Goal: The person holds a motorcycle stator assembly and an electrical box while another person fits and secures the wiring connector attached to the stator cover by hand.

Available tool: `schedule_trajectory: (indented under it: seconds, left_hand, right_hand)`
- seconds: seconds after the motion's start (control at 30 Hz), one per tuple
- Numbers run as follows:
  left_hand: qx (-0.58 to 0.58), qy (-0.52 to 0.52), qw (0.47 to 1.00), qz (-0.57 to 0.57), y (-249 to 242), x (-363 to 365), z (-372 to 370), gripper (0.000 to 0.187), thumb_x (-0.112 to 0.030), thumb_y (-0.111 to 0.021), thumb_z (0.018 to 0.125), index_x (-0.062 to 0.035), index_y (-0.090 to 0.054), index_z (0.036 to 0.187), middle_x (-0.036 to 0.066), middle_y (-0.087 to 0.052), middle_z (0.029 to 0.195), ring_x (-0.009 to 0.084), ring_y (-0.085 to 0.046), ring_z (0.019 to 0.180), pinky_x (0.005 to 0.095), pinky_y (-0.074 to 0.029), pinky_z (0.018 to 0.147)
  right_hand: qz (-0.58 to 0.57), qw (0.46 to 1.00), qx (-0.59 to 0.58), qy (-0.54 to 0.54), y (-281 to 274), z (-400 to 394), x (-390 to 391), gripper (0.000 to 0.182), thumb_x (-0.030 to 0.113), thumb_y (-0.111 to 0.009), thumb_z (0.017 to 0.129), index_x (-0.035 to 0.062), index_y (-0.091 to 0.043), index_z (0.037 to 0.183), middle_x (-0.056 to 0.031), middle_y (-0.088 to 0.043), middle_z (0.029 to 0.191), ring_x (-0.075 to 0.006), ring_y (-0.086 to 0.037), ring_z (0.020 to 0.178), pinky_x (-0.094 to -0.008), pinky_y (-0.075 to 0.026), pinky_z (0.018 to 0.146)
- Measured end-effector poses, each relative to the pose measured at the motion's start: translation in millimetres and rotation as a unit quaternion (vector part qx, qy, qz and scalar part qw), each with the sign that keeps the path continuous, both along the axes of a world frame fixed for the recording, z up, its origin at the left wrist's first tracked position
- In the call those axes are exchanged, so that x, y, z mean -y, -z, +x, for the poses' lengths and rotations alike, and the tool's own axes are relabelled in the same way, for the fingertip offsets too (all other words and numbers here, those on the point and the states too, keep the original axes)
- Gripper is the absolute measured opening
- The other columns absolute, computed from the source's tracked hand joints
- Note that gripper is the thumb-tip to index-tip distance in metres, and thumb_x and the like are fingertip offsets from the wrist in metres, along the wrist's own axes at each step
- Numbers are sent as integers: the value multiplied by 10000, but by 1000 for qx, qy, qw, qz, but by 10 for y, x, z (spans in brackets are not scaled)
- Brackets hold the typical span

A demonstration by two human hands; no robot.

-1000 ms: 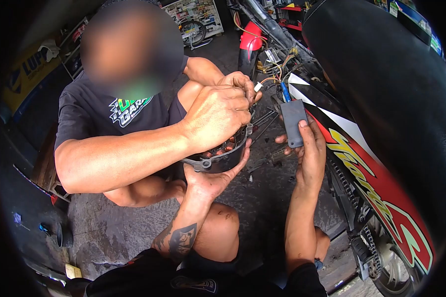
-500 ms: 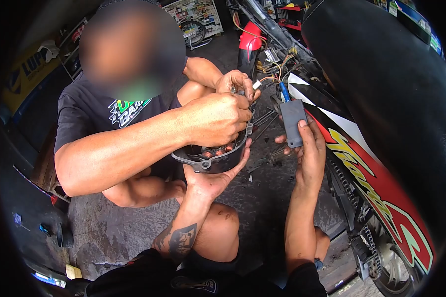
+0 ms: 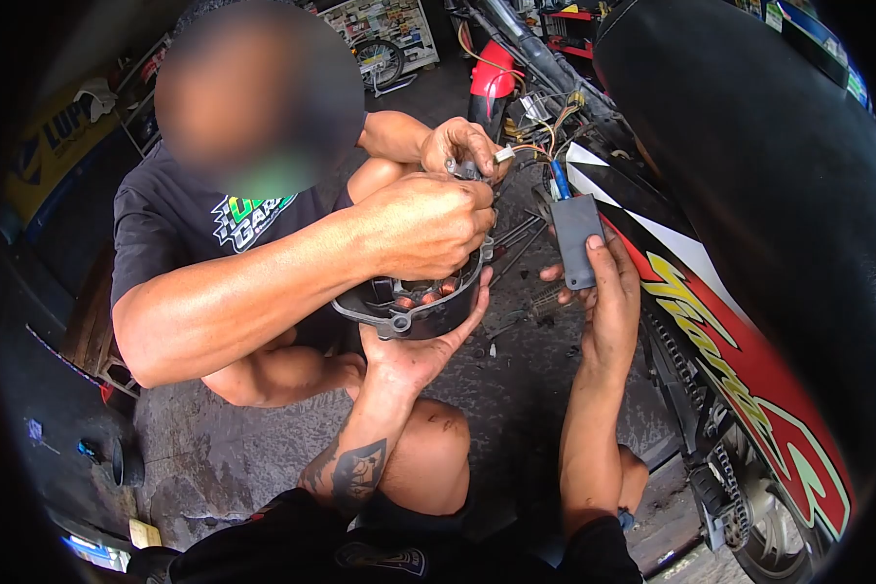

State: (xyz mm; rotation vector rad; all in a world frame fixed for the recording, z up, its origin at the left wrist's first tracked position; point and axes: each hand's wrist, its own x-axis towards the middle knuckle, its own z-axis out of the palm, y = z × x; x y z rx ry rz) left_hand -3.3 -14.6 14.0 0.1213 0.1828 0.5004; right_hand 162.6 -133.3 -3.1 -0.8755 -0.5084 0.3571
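My left hand [image 3: 409, 360] supports an engine cover [image 3: 448, 316] from below, palm up, with the thumb side along its outer wall. Copper coils [image 3: 432, 297] show inside the cover. Between the fingers and thumb of my right hand [image 3: 608, 297] is a flat dark grey electronic module [image 3: 578, 243], held upright. A blue connector [image 3: 560, 182] with wires joins its top end. The co-worker's near hand [image 3: 433, 226] reaches over the cover, hiding part of its inside. The other hand of that person [image 3: 457, 146] is at the cover's far edge, beside a white connector [image 3: 503, 155].
The motorcycle's red and white side panel [image 3: 730, 360] and black seat [image 3: 749, 165] fill the right side. Its chain [image 3: 725, 477] runs below. Metal tools [image 3: 521, 243] lie on the dark floor [image 3: 234, 457]. The co-worker [image 3: 146, 224] squats opposite me.
The co-worker's hands have shifted slightly over the cover, and the cover has moved a little to the left. My right hand and the module stay in place.
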Motion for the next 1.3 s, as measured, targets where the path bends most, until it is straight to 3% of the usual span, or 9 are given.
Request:
schedule_trajectory:
  seconds: [0.47,0.53,0.63,0.97,1.03,1.27,1.3]
  left_hand:
    - [13,-7,1000,-9,-6,16,-9,791,-564,-415,939,50,-365,1436,301,-429,1416,480,-442,1324,578,-393,1102]
    - [15,-7,1000,-11,-11,13,-10,793,-564,-426,935,50,-369,1434,303,-431,1414,483,-438,1327,580,-390,1104]
    - [9,-16,1000,-7,-12,8,-10,796,-561,-444,928,43,-366,1440,302,-427,1420,486,-430,1332,584,-383,1109]
    - [3,-24,999,-21,-55,37,-9,772,-550,-448,938,37,-373,1433,302,-426,1416,492,-424,1333,595,-377,1111]
    - [-1,-29,999,-26,-49,36,-8,768,-546,-447,940,38,-372,1433,303,-423,1419,495,-425,1330,597,-376,1112]
    - [-20,-49,998,-30,-48,32,-3,691,-497,-439,957,70,-446,1351,302,-524,1266,493,-438,1320,604,-373,1114]
    - [-22,-50,998,-27,-41,27,-2,677,-489,-435,960,78,-465,1328,297,-542,1235,489,-439,1321,604,-374,1113]
  right_hand:
    - [2,1000,1,-4,1,-5,3,433,307,-589,974,-10,-566,1268,-77,-698,926,-168,-705,692,-219,-460,504]
    - [-11,1000,9,-7,3,2,13,483,298,-565,978,-39,-524,1322,-176,-702,1104,-171,-703,708,-209,-472,513]
    - [-12,1000,7,-7,-11,-7,11,486,303,-561,980,-34,-523,1328,-176,-699,1114,-169,-701,706,-209,-471,514]
    - [-9,1000,13,-9,5,5,6,495,319,-568,977,-32,-527,1324,-177,-698,1119,-172,-701,708,-210,-466,512]
    - [4,1000,2,-7,6,3,-3,429,296,-574,983,-17,-558,1276,-84,-695,918,-165,-703,698,-217,-464,498]
    - [6,1000,1,-3,2,-1,-4,420,291,-571,985,-20,-559,1268,-87,-694,905,-164,-703,697,-216,-466,494]
    - [-1,1000,5,-5,12,6,-1,460,316,-579,977,-28,-547,1280,-136,-696,1011,-173,-704,700,-218,-462,497]
